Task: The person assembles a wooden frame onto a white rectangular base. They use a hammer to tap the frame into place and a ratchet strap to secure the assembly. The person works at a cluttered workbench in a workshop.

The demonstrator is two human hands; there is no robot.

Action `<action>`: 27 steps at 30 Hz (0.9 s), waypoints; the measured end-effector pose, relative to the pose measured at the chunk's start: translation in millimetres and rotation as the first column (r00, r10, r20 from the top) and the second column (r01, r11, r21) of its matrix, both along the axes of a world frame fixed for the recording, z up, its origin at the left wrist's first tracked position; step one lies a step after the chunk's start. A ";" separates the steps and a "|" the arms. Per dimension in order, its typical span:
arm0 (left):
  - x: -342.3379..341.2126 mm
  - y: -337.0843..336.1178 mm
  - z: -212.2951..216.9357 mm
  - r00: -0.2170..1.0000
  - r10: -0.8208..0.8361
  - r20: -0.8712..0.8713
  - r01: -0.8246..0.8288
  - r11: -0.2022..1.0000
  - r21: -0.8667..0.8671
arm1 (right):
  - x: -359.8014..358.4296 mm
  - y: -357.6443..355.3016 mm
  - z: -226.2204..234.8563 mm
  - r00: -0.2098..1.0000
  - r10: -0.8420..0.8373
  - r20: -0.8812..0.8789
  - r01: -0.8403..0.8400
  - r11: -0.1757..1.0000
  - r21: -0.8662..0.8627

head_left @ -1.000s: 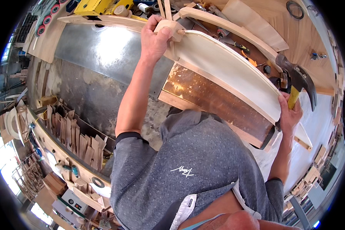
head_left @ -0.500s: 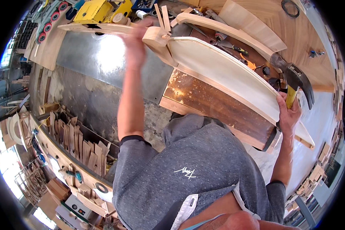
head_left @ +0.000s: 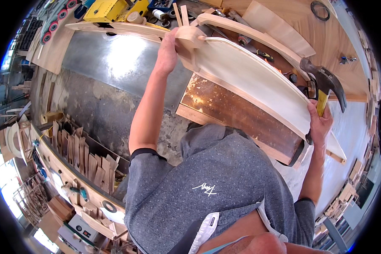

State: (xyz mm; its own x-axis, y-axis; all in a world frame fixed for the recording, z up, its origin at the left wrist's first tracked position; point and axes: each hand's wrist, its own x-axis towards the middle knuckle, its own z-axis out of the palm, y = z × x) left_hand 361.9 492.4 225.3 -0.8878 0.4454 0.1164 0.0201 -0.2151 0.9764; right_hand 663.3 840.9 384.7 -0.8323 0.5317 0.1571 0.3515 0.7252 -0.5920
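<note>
A long pale panel [head_left: 249,74] with a curved wooden edge leans across the bench in front of me. At its left end is a rounded wooden block [head_left: 190,36], with a short peg sticking out beside it. My left hand [head_left: 168,55] is closed round the left side of this block, its fingertips partly hidden behind it. My right hand [head_left: 321,120] is wrapped round the yellow-and-black handle of a claw hammer [head_left: 321,78] at the panel's right end. The dark hammer head points up, above the hand. That hand also lies against the panel's edge.
Beneath the panel is a worn brown board [head_left: 237,114], beside a grey metal sheet [head_left: 114,63]. A curved wooden rail [head_left: 254,31] lies behind, among hand tools. A yellow box [head_left: 106,10] stands at the far left, and wood offcuts [head_left: 78,148] fill a bin at lower left.
My left hand has come across to the right and taken hold of the wooden block. The panel's left end has shifted slightly right and up. My right hand still holds the hammer.
</note>
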 end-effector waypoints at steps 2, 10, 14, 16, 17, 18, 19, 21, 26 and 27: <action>-4.4 -6.1 5.9 0.996 -0.066 -0.060 0.071 0.994 0.084 | 0.7 1.2 -1.7 1.000 -0.022 0.002 0.022 1.000 0.001; -37.3 -7.8 66.7 0.925 -0.066 -0.373 0.078 0.997 0.015 | 5.8 5.2 -7.2 0.999 -0.015 -0.041 0.014 0.999 -0.035; -14.9 8.2 34.7 0.982 -0.146 -0.118 0.145 0.989 -0.019 | 6.3 4.4 -7.7 0.998 0.016 -0.057 -0.017 0.999 -0.031; -15.3 12.5 41.4 0.968 -0.179 -0.177 0.185 0.983 0.016 | 5.9 3.0 -8.1 0.998 0.033 -0.047 -0.035 0.999 -0.031; -12.4 15.0 46.1 0.960 -0.187 -0.209 0.197 0.980 0.025 | 6.2 2.5 -7.1 0.999 0.023 -0.048 -0.024 1.000 -0.018; -6.6 18.8 49.4 0.951 -0.086 -0.298 0.081 0.996 -0.028 | 7.9 1.4 -5.5 0.999 0.012 -0.049 -0.013 1.000 -0.006; -1.0 22.1 55.1 0.919 0.006 -0.395 -0.038 0.997 -0.073 | 8.6 -0.1 -5.3 0.998 0.000 -0.057 0.000 1.000 0.004; -9.3 11.6 55.0 0.901 -0.030 -0.432 -0.047 0.985 -0.167 | 5.3 1.2 -7.4 0.998 -0.022 -0.054 0.018 0.997 -0.069; -3.3 13.6 62.5 0.948 0.025 -0.316 -0.081 0.983 -0.164 | 5.9 1.6 -2.1 1.000 -0.018 -0.021 0.016 0.997 -0.080; -7.8 11.7 55.9 0.948 0.016 -0.319 -0.080 0.979 -0.189 | 5.7 1.5 -0.5 1.000 -0.025 -0.014 0.024 0.998 -0.064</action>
